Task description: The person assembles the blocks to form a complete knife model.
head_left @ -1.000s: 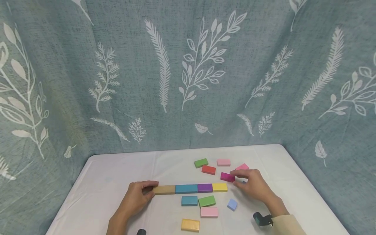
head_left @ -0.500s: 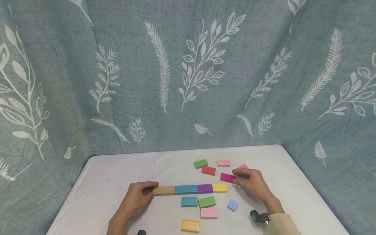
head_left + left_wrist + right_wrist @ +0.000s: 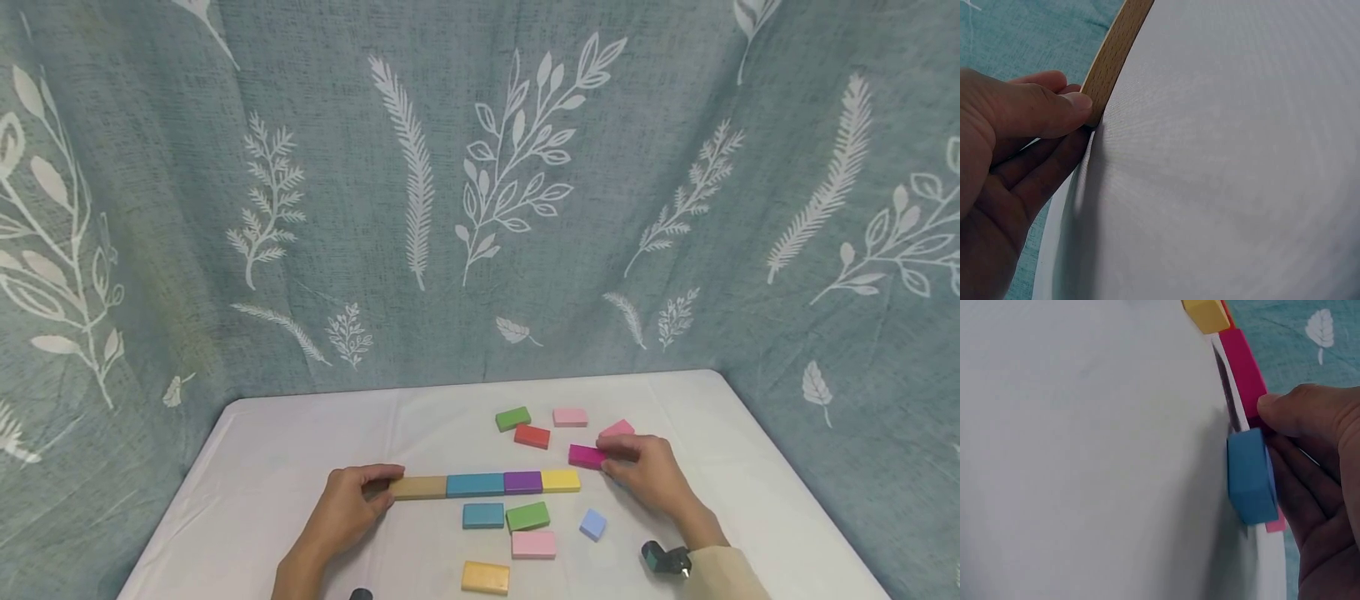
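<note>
My left hand (image 3: 343,510) holds the left end of a tan wooden block (image 3: 420,488) between thumb and fingers; the left wrist view shows the thumb on the block's end (image 3: 1113,69). That block starts a straight row, followed by a long blue block (image 3: 476,485), a purple block (image 3: 522,482) and a yellow block (image 3: 561,481). Beyond the row's right end, my right hand (image 3: 651,477) pinches a magenta block (image 3: 587,457) by its right end. In the right wrist view a blue block (image 3: 1249,475) stands close by the fingers; the hand hides it in the head view.
Behind the row lie green (image 3: 513,419), red (image 3: 532,436) and pink (image 3: 570,417) blocks, with another pink block (image 3: 617,428) by the right hand. In front are blue (image 3: 483,516), green (image 3: 527,517), pink (image 3: 533,545), yellow (image 3: 485,577) and light blue (image 3: 592,525) blocks.
My right hand has drawn back slightly, then taken hold of the magenta block, which has shifted a little right. The left hand and the row have stayed put.
</note>
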`<state>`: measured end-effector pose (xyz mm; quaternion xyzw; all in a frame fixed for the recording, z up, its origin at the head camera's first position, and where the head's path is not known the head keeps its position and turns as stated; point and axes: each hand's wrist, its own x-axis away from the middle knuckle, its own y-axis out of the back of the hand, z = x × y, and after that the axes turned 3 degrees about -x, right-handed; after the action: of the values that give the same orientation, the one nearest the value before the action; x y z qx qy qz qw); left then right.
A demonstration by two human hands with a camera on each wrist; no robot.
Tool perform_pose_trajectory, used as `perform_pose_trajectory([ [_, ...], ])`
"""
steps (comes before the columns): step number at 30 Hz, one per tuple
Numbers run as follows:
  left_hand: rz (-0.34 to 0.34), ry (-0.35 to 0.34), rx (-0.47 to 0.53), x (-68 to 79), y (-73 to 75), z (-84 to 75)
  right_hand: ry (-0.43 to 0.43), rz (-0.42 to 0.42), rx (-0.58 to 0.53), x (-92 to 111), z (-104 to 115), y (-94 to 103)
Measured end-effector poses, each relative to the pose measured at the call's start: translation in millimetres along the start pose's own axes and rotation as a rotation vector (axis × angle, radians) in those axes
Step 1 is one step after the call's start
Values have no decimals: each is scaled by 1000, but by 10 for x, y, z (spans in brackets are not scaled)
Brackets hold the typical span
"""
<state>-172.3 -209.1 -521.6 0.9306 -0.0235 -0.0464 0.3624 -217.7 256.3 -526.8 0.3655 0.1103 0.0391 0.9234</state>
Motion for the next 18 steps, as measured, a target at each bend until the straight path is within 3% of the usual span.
perform_pose_trajectory([
  [18,14,-5,14,-16,20,9,23,105,98,183,-5,187],
])
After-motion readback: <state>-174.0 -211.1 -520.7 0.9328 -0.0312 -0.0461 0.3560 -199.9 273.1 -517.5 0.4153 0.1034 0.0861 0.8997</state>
